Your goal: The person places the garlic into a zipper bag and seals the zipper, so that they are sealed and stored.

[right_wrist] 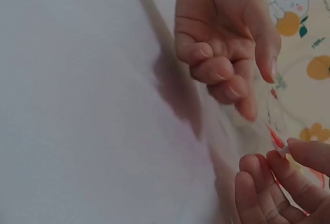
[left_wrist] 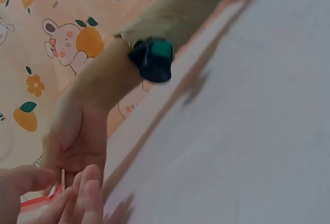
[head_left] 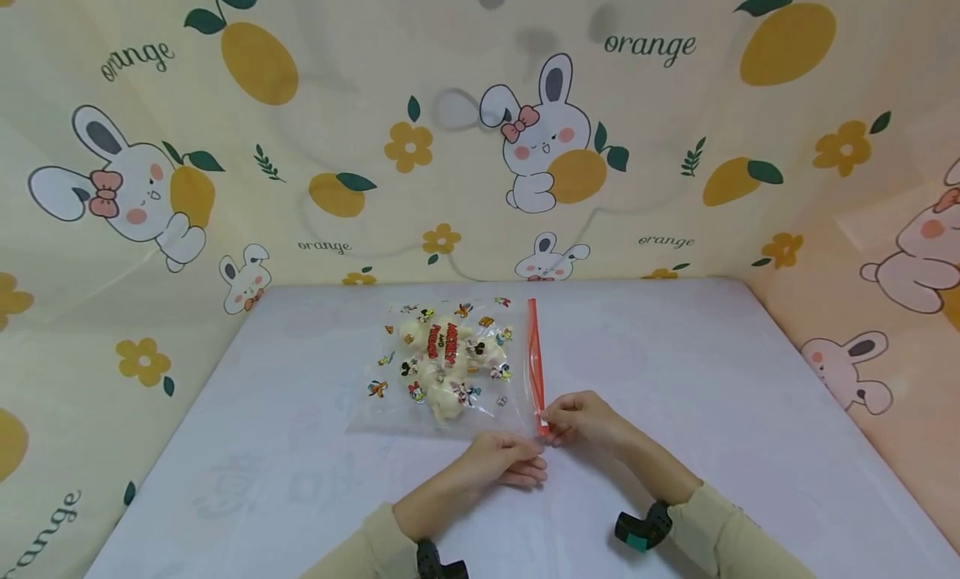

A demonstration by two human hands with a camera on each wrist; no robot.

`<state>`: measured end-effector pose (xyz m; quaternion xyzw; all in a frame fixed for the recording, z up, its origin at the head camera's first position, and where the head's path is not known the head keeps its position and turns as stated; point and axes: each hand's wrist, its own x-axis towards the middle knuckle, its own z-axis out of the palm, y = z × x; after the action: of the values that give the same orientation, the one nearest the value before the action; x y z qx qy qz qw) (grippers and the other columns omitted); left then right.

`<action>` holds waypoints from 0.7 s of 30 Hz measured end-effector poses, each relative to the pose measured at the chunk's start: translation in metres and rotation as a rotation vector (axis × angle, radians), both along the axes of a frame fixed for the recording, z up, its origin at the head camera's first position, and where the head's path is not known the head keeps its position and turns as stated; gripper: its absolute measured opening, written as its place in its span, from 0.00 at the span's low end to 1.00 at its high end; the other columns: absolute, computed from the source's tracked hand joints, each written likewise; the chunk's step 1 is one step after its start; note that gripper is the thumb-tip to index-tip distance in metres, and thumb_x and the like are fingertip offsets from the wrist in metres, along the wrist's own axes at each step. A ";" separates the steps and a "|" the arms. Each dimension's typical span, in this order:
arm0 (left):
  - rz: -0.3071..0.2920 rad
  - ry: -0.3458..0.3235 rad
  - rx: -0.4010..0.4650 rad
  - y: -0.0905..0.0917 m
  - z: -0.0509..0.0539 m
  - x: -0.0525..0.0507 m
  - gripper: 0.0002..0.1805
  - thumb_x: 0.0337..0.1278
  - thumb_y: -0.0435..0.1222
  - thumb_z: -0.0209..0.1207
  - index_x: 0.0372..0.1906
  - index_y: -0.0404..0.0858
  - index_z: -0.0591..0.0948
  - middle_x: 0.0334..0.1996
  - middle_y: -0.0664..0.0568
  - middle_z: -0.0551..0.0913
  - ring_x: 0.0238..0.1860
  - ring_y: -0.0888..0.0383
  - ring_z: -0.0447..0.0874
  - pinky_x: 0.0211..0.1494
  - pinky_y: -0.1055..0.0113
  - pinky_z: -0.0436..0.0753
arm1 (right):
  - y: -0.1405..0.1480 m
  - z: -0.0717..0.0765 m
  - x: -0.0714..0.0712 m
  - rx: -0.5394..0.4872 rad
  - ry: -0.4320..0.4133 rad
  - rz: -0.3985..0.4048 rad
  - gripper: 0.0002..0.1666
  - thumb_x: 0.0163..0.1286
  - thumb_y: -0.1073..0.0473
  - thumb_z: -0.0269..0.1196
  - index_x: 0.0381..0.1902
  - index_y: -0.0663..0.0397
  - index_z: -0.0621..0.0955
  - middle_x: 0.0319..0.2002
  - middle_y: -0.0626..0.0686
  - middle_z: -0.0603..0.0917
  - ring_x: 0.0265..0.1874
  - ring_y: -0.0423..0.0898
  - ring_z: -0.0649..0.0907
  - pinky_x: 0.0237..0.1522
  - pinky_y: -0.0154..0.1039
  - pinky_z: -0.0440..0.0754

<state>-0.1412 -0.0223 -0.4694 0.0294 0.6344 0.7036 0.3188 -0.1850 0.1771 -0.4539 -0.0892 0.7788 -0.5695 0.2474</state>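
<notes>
A clear zip bag (head_left: pixel 489 412) printed with small cartoon figures lies on the table, its red zip strip (head_left: pixel 534 354) along the right side. Inside it is a cream, lumpy thing (head_left: pixel 444 400) whose kind I cannot tell. My right hand (head_left: pixel 588 421) pinches the strip's near end at the small white slider (right_wrist: pixel 282 149) between thumb and finger. Just left of it, by the bag's near edge, is my left hand (head_left: pixel 498 462). Its fingers are loosely bent with the thumb apart, and the right wrist view shows nothing held between them.
The white-covered table (head_left: pixel 645 337) extends around the bag on all sides. Behind it and at both sides hangs a patterned cloth (head_left: pixel 465 54) with rabbits and oranges. A black wrist device (head_left: pixel 643 526) sits on the right forearm.
</notes>
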 end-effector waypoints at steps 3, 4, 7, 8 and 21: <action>0.039 -0.111 0.089 0.008 -0.002 -0.002 0.19 0.65 0.35 0.56 0.54 0.26 0.79 0.33 0.48 0.89 0.36 0.62 0.88 0.48 0.67 0.87 | 0.002 0.001 -0.002 0.007 0.014 -0.004 0.19 0.69 0.59 0.59 0.42 0.76 0.80 0.24 0.43 0.85 0.26 0.38 0.84 0.33 0.31 0.84; 0.049 -0.143 0.122 0.010 -0.003 -0.003 0.19 0.65 0.35 0.55 0.55 0.26 0.78 0.33 0.51 0.88 0.37 0.62 0.88 0.50 0.67 0.86 | 0.002 0.002 -0.003 0.007 0.014 -0.006 0.19 0.69 0.59 0.59 0.42 0.76 0.80 0.24 0.43 0.85 0.26 0.38 0.84 0.33 0.31 0.83; 0.070 -0.201 0.216 0.016 -0.007 -0.005 0.21 0.68 0.35 0.52 0.59 0.24 0.74 0.32 0.54 0.87 0.42 0.61 0.87 0.56 0.65 0.84 | 0.004 0.002 -0.004 0.013 0.019 -0.018 0.20 0.68 0.59 0.59 0.43 0.76 0.80 0.25 0.42 0.85 0.26 0.37 0.83 0.33 0.31 0.83; 0.074 -0.211 0.240 0.018 -0.008 -0.006 0.21 0.69 0.35 0.51 0.60 0.24 0.73 0.33 0.54 0.87 0.43 0.61 0.86 0.58 0.65 0.83 | 0.004 0.002 -0.004 0.017 0.021 -0.026 0.20 0.68 0.59 0.59 0.43 0.76 0.80 0.25 0.41 0.85 0.27 0.37 0.82 0.33 0.32 0.82; 0.216 -0.237 0.275 0.034 -0.009 -0.010 0.19 0.68 0.33 0.52 0.57 0.24 0.74 0.29 0.57 0.84 0.34 0.66 0.84 0.44 0.75 0.83 | 0.006 -0.001 -0.003 0.061 0.010 -0.036 0.20 0.67 0.58 0.60 0.41 0.76 0.81 0.22 0.37 0.82 0.28 0.35 0.80 0.33 0.31 0.80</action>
<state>-0.1513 0.0116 -0.4785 -0.0785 0.4900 0.8121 0.3070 -0.1878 0.1827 -0.4548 -0.0705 0.7985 -0.5495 0.2356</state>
